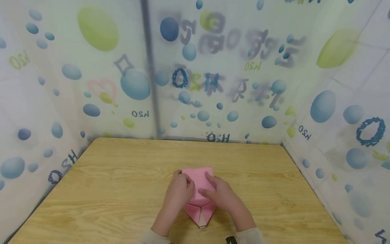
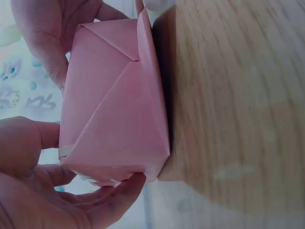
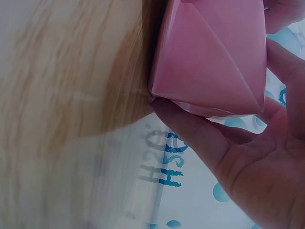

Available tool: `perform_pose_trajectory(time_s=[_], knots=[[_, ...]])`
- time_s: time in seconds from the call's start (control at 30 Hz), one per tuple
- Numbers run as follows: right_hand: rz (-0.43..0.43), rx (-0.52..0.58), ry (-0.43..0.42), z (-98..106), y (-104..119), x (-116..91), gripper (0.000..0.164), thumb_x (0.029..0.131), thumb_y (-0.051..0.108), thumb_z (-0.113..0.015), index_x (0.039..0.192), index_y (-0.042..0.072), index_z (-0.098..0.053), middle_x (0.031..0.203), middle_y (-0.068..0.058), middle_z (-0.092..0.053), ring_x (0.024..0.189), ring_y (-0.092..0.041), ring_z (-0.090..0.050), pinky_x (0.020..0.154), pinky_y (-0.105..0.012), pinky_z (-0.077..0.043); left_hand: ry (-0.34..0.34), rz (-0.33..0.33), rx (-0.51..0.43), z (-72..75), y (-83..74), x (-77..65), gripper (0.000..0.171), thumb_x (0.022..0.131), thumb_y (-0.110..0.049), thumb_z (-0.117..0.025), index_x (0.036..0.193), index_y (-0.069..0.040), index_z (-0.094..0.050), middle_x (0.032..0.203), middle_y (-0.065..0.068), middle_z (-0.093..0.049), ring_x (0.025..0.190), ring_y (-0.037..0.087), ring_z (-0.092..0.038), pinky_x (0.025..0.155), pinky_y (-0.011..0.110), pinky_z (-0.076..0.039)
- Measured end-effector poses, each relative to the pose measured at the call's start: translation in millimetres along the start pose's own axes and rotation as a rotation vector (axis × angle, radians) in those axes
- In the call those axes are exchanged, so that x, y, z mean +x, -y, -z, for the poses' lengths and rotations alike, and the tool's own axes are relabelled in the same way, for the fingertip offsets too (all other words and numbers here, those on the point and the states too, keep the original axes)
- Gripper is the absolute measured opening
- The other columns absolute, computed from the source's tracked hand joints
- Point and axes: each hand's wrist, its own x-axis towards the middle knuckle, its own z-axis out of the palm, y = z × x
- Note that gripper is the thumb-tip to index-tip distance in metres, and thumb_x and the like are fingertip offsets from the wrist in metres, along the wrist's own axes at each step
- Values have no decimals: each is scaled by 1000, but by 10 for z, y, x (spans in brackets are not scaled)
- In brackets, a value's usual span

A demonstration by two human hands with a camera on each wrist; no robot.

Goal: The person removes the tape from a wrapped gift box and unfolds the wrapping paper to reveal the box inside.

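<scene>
A box wrapped in pink paper (image 1: 199, 185) rests on the table between both hands. At its near end the paper is folded into a pointed flap (image 1: 208, 211) with a pale strip down the middle. My left hand (image 1: 179, 190) grips the box on its left, thumb near the top edge and fingers curled around the far end, as the left wrist view shows. From the right side my right hand (image 1: 223, 195) holds it, with fingers (image 3: 190, 126) around the far end. Diagonal creases cross the wrapped sides in both wrist views.
The wooden table (image 1: 115, 183) extends around the box on all sides. Behind it hangs a curtain (image 1: 189, 112) printed with blue and green dots, and similar patterned sheets flank both sides. A small dark object (image 1: 231, 240) shows beside the right sleeve.
</scene>
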Motion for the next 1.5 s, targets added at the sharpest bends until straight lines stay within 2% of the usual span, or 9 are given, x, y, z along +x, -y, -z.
perform_pose_trajectory(time_s=[0.3,0.43,0.57,0.67,0.77,0.87,1.1,1.3,1.5], knots=[[9,-20,-4,-4,34,-5,73,99,37,-76,159,7,-49,159,-29,-51,150,-48,-46,123,-65,-39,-19,-24,12,-7,27,-22,18,99,-10,-60,83,-2,-66,146,43,-52,115,45,-70,86,50,-62],[11,-23,-1,2,53,-14,72,99,38,-75,159,6,-48,159,-29,-51,150,-48,-46,123,-64,-38,-2,-2,-12,8,40,-19,18,101,-11,-58,87,-2,-66,150,41,-51,120,46,-68,92,54,-61],[20,-9,3,12,62,-14,73,100,38,-75,160,6,-47,160,-28,-49,151,-49,-44,124,-64,-37,15,17,-57,43,63,-12,16,102,-11,-58,90,-3,-64,151,37,-51,115,41,-67,92,52,-60],[18,-3,6,17,58,-12,74,99,38,-75,160,7,-46,161,-28,-48,152,-49,-43,125,-64,-36,25,10,-89,72,86,-13,14,102,-11,-58,92,-3,-64,132,29,-62,99,30,-66,82,43,-58],[10,-6,5,17,46,-4,75,99,39,-75,160,8,-46,162,-27,-48,152,-49,-43,125,-64,-36,33,-5,-134,93,119,-16,12,102,-10,-58,96,-1,-64,106,17,-65,86,22,-61,72,36,-55],[-5,-8,6,15,33,6,76,99,41,-75,161,9,-45,163,-26,-47,153,-48,-42,125,-64,-35,39,2,-184,99,162,-23,12,102,-10,-58,99,0,-65,96,12,-66,83,19,-62,71,33,-56],[-20,5,-1,8,-7,1,76,98,41,-75,161,11,-45,163,-26,-46,154,-48,-41,125,-64,-35,72,50,-269,117,214,-51,18,105,-14,-56,106,1,-66,99,15,-72,83,19,-66,69,31,-58],[-5,9,-1,6,-16,-8,76,99,42,-75,161,10,-45,163,-26,-47,153,-48,-42,125,-64,-35,128,133,-377,145,240,-86,23,108,-16,-52,116,3,-63,87,12,-69,69,16,-61,57,26,-54],[-3,9,-1,2,-10,-12,75,99,42,-75,161,10,-46,163,-25,-48,153,-47,-43,126,-63,-35,90,142,-366,155,297,-85,26,107,-15,-52,118,7,-63,105,20,-72,83,18,-71,72,32,-64]])
